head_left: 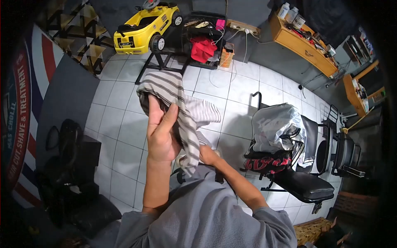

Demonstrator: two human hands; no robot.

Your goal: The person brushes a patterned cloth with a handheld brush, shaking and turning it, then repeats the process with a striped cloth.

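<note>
A grey-and-cream cloth with dark stripes (pixel 163 84) hangs in loose folds in front of my body. My left hand (pixel 162 138) is raised, its thumb pressed against the fabric and its fingers partly inside a fold. A paler striped flap (pixel 203 110) of the cloth sticks out to the right, and a narrow end droops toward my waist. Lower down, my right hand (pixel 209 156) is closed at the cloth's lower edge, close to my grey shirt (pixel 206 211). The cloth hides some of the fingers of both hands.
Ahead, a yellow toy car (pixel 147 27) rests on a black stand beside a black shelf holding a red cloth (pixel 202 48). At right, a barber chair (pixel 304 186) bears a silvery cape (pixel 277 128). Wooden drawers (pixel 304 45) line the wall; a dark chair (pixel 78 190) stands left.
</note>
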